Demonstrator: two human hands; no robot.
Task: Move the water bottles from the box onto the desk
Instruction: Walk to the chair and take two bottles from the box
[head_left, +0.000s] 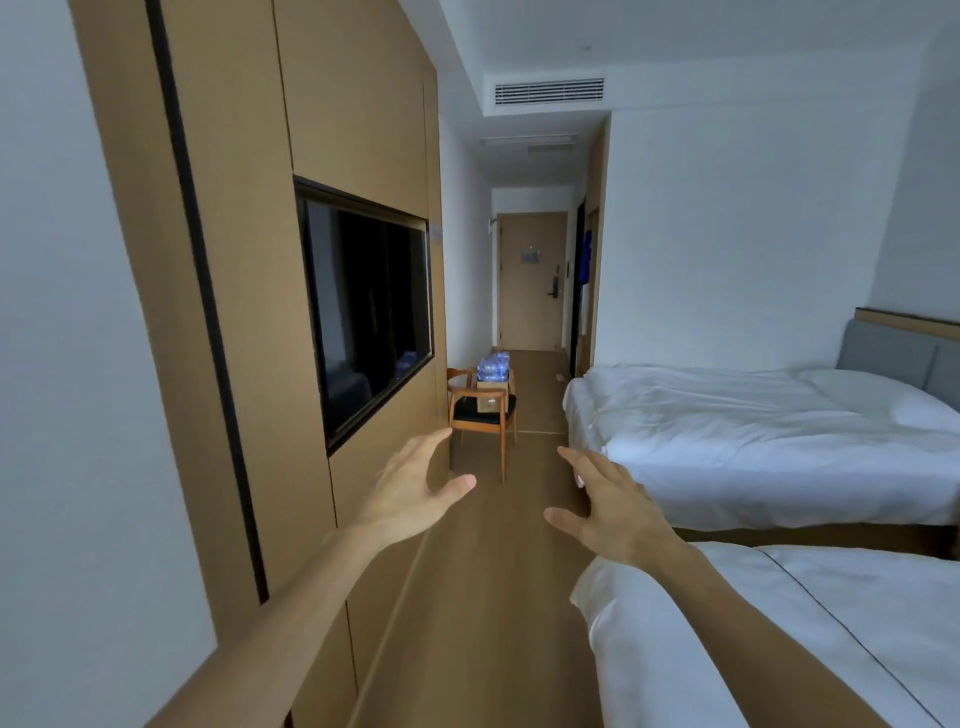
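Far down the room a cardboard box stands by a wooden chair, with a cluster of blue-capped water bottles on top of it. Whether the box rests on the chair seat or behind it I cannot tell. My left hand and my right hand are stretched out in front of me at mid-height, fingers spread, holding nothing. Both are well short of the box. No desk shows in this view.
A wooden wall panel with a dark TV screen runs along the left. Two beds with white covers fill the right side. A wood-floor aisle leads between them to the entrance door.
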